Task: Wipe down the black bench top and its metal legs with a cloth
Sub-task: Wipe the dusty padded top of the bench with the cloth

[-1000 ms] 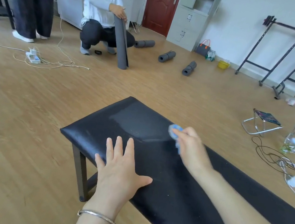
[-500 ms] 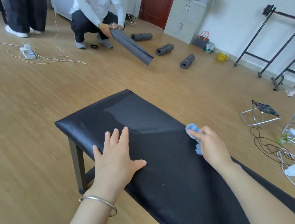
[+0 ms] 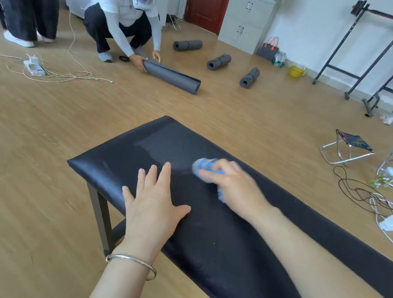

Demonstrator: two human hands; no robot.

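Floor: light wood-look planks (image 3: 30, 154), evenly lit. Far wall (image 3: 314, 27) white, with a dark red door (image 3: 207, 0) and a grey metal cabinet (image 3: 249, 17) just beside it. Against the wall base: a bag with orange handles (image 3: 268, 49) and a yellow tub (image 3: 297, 71). Black metal racks (image 3: 373, 53) stand at right. Three rolled grey mats (image 3: 219, 62) lie on the floor; a crouching person (image 3: 123, 5) holds a fourth roll (image 3: 172, 76). Loose cabling noted on both sides: a power strip (image 3: 33, 67) at left, a tangle of cords (image 3: 369, 195) at right near two folding stools (image 3: 347, 147).

right hand (image 3: 234, 186) and cloth (image 3: 204, 165) blurred, cloth partly under it, bench top (image 3: 228, 245) cropped at right
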